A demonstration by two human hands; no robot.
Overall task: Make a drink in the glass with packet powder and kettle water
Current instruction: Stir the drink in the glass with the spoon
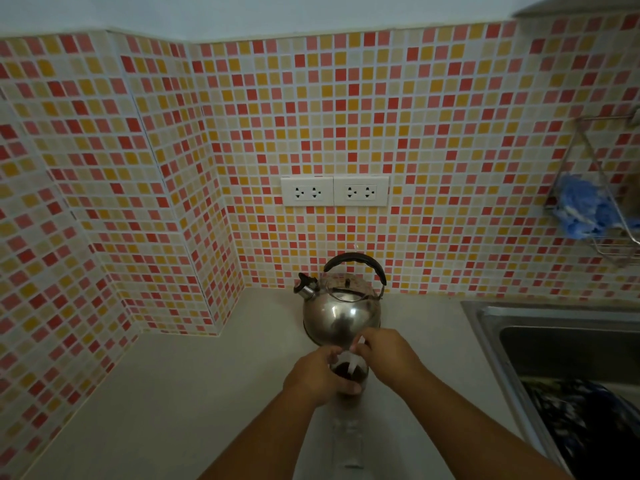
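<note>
A clear glass [349, 374] with dark liquid in it stands on the pale counter, just in front of the steel kettle [341, 306]. My left hand [317, 377] wraps around the glass from the left. My right hand [388, 358] pinches the top of a thin white stick or spoon [355, 360] that dips into the dark liquid. The kettle has a black handle and its spout points left. No powder packet is visible.
A steel sink [554, 341] lies to the right with a dark patterned item [585, 420] in it. A wire rack [602, 216] holding a blue cloth hangs on the tiled wall at right. Two double sockets [334, 191] sit above the kettle. Another clear object [348, 441] lies on the counter between my forearms.
</note>
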